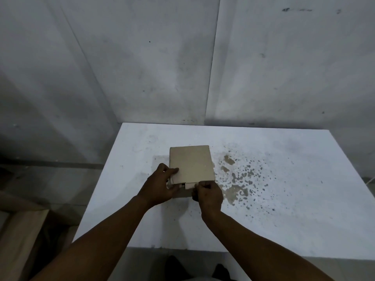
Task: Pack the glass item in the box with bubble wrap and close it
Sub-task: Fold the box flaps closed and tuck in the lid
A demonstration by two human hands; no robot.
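Observation:
A small brown cardboard box (191, 164) stands on the white table (284, 199), its lid folded down flat over the top. My left hand (160, 185) grips the box's near left corner, thumb pressed on the lid. My right hand (208, 194) pinches the lid's front tuck flap (189, 185) at the near right edge, where a narrow gap still shows. The glass item and the bubble wrap are hidden; nothing of the inside is visible.
Brownish stains and dark specks (239, 177) spread over the table right of the box. Grey walls (162, 67) rise directly behind the table. Wooden boards (22, 230) lie on the floor at the lower left, beyond the table's left edge.

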